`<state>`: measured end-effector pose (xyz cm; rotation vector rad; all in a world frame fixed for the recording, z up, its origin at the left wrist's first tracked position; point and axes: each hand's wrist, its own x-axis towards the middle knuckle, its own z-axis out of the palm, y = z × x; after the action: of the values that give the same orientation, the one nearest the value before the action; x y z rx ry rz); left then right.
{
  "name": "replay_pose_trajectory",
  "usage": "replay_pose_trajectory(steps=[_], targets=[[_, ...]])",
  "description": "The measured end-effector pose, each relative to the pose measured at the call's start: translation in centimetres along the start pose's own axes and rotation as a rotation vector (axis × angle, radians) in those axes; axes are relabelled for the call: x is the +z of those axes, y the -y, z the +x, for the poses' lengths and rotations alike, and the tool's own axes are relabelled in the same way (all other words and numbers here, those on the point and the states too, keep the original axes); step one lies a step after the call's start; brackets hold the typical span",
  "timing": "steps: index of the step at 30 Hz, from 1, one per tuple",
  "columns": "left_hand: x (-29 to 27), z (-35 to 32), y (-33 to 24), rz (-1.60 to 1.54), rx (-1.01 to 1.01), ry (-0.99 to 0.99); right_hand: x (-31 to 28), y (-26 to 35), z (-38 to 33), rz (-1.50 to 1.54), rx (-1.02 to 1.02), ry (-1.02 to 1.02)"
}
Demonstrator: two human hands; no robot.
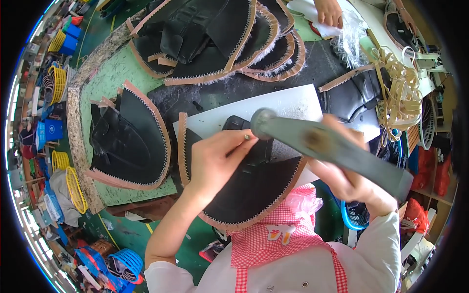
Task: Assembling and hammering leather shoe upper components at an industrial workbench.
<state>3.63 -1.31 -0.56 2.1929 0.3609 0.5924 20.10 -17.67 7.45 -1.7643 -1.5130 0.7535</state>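
Head: hammer (pixel 337 154) in right hand (pixel 337 180)

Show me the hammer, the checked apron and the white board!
Hammer (pixel 344 154): head view, middle of its metal head.
Checked apron (pixel 264 253): head view, its front cloth.
White board (pixel 292 105): head view, bare surface near its far edge.

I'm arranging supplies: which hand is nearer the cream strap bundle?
Right. The right hand, holding the hammer, is left of and below the cream strap bundle in view; the left hand is farther left, over the black piece.
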Motion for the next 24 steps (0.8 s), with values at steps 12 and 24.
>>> replay_pose_trajectory(steps=[12, 24], targets=[[-1.4, 2.0, 1.3, 0.411, 0.219, 0.124, -3.3, -2.0, 7.5, -0.463, -0.039, -0.314], [-21.2, -3.2, 16.0, 0.777, -0.201, -0.569, -7.9, -10.4, 18.7, -0.894, -0.666, -0.411]])
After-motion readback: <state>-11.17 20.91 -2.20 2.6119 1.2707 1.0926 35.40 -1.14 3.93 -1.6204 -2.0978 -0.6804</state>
